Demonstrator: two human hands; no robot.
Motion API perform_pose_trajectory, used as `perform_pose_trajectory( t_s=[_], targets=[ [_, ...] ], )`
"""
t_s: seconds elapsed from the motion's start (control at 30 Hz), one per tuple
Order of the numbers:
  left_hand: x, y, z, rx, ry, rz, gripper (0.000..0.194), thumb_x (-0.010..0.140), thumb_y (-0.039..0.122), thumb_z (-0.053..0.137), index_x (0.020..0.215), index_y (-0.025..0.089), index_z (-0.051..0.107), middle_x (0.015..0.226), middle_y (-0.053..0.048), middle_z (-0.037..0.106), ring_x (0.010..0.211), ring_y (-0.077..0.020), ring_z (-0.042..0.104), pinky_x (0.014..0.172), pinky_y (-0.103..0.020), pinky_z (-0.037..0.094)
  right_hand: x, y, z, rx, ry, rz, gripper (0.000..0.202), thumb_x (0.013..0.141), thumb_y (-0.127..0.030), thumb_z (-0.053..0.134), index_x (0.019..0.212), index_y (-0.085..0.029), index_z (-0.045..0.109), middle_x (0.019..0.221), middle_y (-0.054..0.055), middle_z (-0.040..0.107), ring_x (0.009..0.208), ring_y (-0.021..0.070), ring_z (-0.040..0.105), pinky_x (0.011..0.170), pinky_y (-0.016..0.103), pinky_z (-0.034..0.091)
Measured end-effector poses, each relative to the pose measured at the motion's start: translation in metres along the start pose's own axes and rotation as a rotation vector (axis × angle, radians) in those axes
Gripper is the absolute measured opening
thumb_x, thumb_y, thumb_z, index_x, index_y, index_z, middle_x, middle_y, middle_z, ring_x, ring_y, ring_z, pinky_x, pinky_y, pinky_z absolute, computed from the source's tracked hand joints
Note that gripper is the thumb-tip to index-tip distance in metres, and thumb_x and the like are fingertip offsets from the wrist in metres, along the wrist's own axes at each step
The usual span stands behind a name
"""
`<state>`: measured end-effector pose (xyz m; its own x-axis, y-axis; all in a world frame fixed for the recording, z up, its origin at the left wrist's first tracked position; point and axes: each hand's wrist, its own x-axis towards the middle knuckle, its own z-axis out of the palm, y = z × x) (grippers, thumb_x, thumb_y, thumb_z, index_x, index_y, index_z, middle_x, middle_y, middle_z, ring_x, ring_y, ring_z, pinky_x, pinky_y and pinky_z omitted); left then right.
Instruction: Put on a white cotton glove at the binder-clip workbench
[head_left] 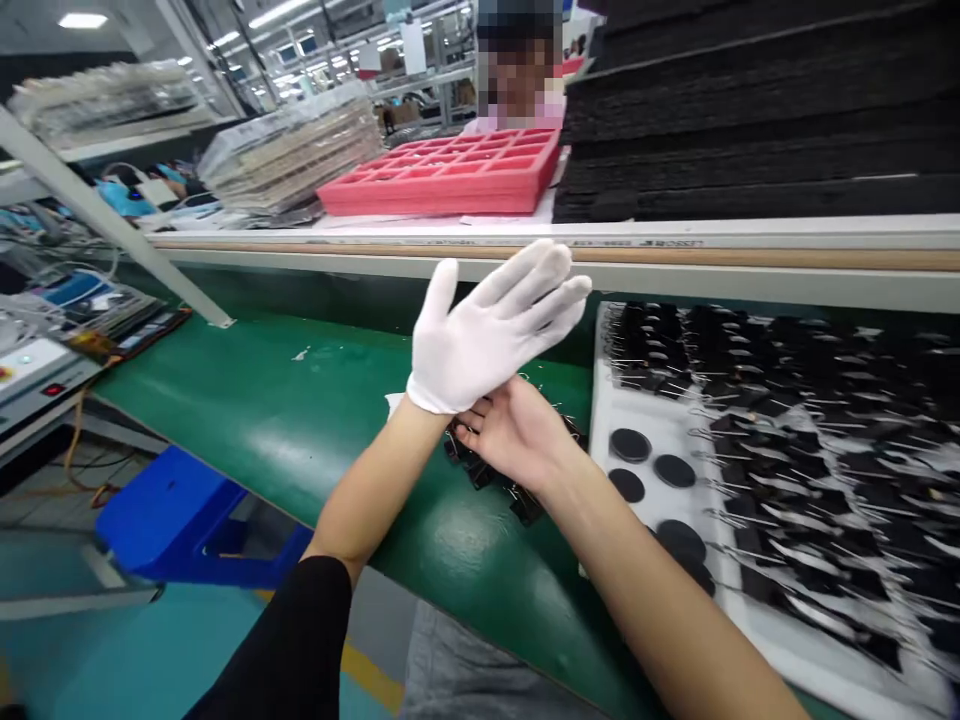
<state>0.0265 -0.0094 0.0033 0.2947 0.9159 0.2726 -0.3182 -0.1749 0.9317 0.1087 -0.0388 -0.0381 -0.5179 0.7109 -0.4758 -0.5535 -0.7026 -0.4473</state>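
My left hand [491, 325] wears a white cloth glove and is raised over the green belt [300, 420], fingers stretched out and apart. My bare right hand [517, 430] sits just below it, fingers pinching the glove's cuff at the wrist. Under both hands lie a few small black clips [480, 470] on the belt. To the right a white tray [637, 410] holds several rows of black clip-like parts and round black discs [651, 458].
A raised shelf [525, 240] crosses behind, carrying a red compartment tray [457, 170], stacked clear trays [292, 150] and tall black foam stacks [757, 110]. A person stands behind the red tray. A blue stool [180, 520] and equipment [37, 370] are at the left.
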Motion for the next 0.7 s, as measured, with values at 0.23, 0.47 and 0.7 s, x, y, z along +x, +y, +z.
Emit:
perform_pose_trajectory(
  t_s=[0.23,0.47,0.7],
  targets=[
    [-0.006,0.006,-0.001,-0.34,-0.022,-0.232,0.087,0.101,0.07,0.001,0.149,0.026,0.058,0.154,0.002,0.057,0.155,-0.0295,0.037,0.122,-0.043,0.04,-0.001,-0.004,0.0,0.057,-0.093,0.064,0.035,0.108,-0.029,0.035,0.091,-0.019,0.064,0.08,0.004,0.067,0.064,0.016,0.06,0.054,0.026,0.051],
    [-0.011,0.007,0.01,-0.533,-0.021,-0.328,0.092,0.101,0.068,0.003,0.145,0.012,0.061,0.151,-0.012,0.059,0.148,-0.0329,0.049,0.12,-0.05,0.042,-0.002,-0.01,0.002,0.344,-0.11,-0.056,0.045,0.115,-0.029,0.025,0.13,-0.018,0.066,0.107,0.006,0.077,0.096,0.0167,0.074,0.074,0.028,0.065],
    [-0.017,0.01,0.015,-0.551,-0.073,-0.365,0.097,0.098,0.072,0.004,0.143,0.01,0.064,0.146,-0.014,0.062,0.143,-0.0364,0.053,0.115,-0.051,0.046,0.002,0.001,0.002,0.355,-0.015,-0.025,0.041,0.115,-0.031,0.028,0.124,-0.017,0.066,0.093,0.005,0.076,0.071,0.0148,0.072,0.056,0.022,0.06]
  ],
)
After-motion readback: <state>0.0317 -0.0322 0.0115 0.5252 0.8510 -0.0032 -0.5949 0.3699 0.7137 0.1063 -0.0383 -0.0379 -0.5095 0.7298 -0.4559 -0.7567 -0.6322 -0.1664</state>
